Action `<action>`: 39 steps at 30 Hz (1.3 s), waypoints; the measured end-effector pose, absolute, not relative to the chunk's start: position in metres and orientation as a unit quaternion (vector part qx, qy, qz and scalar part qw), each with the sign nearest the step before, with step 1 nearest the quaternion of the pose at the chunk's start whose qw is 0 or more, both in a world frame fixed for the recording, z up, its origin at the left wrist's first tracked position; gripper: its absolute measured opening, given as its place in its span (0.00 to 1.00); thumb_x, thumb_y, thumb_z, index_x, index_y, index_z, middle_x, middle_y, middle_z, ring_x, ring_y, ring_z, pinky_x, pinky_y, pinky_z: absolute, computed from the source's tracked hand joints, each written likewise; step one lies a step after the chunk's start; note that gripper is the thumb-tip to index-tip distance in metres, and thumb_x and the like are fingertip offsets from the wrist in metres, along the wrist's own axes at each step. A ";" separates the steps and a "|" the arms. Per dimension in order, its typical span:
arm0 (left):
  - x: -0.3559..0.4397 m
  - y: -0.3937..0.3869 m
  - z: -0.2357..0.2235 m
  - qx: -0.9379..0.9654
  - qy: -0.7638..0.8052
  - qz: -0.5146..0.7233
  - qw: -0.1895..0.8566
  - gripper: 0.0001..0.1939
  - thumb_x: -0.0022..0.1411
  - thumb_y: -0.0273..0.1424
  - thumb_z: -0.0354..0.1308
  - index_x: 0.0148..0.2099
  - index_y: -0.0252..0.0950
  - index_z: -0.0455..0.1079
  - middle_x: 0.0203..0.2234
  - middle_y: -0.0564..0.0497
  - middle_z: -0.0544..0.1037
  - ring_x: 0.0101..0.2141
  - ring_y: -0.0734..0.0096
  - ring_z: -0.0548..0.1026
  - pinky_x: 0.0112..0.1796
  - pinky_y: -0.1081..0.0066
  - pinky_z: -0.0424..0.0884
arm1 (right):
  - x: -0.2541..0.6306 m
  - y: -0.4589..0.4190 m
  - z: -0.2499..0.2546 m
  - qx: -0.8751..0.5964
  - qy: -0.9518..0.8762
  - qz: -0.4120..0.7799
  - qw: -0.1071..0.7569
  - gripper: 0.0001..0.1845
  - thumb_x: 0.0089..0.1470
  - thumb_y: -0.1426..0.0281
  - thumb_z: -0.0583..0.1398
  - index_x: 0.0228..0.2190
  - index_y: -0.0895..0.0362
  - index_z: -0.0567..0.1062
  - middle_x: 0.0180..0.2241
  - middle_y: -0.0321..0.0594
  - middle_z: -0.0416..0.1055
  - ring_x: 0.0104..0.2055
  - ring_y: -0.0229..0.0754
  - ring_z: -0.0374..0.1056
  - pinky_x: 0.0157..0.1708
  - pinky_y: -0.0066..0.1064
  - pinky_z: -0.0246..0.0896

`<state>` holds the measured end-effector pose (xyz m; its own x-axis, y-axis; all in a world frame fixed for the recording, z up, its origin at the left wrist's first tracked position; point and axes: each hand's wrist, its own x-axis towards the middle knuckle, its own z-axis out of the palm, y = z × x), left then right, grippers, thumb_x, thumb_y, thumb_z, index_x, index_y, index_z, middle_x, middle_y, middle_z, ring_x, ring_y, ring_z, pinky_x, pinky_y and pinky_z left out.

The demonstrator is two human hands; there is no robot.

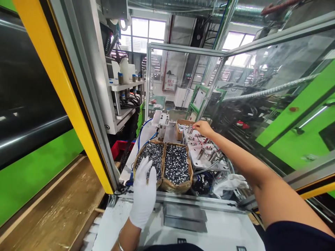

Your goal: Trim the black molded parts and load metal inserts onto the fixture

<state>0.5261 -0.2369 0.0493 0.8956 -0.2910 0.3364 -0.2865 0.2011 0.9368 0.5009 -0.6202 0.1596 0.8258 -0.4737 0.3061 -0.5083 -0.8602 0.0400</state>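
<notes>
My left hand (pixel 143 195), in a white glove, hovers above the near edge of a box of small metal rings (pixel 153 153). Its fingers are extended, the thumb apart, and nothing shows in them. Beside that box is another box of small black and silver parts (pixel 177 164). My bare right hand (pixel 203 128) reaches out to the far end of a metal fixture plate (pixel 195 148). Its fingertips are pinched together at a metal post (pixel 190 129) there; whatever lies between them is too small to make out. Further metal posts (pixel 201 153) and red pieces stand on the plate.
A cardboard box (pixel 180 129) sits behind the fixture. An empty white glove (pixel 230 185) lies near cables at the right. Clear panels (pixel 183 76) and a yellow post (pixel 65 97) frame the bench. Grey plates (pixel 184 217) lie on the white table (pixel 222 226).
</notes>
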 end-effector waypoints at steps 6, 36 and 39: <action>0.524 -0.235 0.050 0.624 -0.212 -0.016 0.752 0.12 0.61 0.31 0.60 0.48 0.42 0.76 0.55 0.49 0.73 0.59 0.65 0.65 0.65 0.67 0.48 | 0.502 -0.619 0.158 0.959 -0.256 0.107 0.048 0.15 0.54 0.75 0.57 0.38 0.60 0.83 0.42 0.46 0.80 0.46 0.43 0.74 0.46 0.26 0.64; 0.512 -0.233 0.038 0.654 -0.278 0.063 0.701 0.14 0.67 0.35 0.54 0.52 0.39 0.72 0.56 0.45 0.72 0.58 0.66 0.68 0.62 0.60 0.59 | 0.461 -0.568 0.182 0.921 -0.364 0.062 0.122 0.21 0.56 0.72 0.54 0.49 0.58 0.76 0.49 0.52 0.75 0.52 0.52 0.68 0.47 0.37 0.63; 0.508 -0.233 0.041 0.647 -0.261 0.052 0.714 0.15 0.66 0.36 0.54 0.53 0.38 0.71 0.56 0.45 0.73 0.57 0.66 0.68 0.62 0.60 0.59 | 0.457 -0.506 0.174 0.962 -0.238 0.072 0.114 0.22 0.58 0.70 0.54 0.53 0.56 0.72 0.54 0.50 0.70 0.56 0.49 0.65 0.52 0.36 0.60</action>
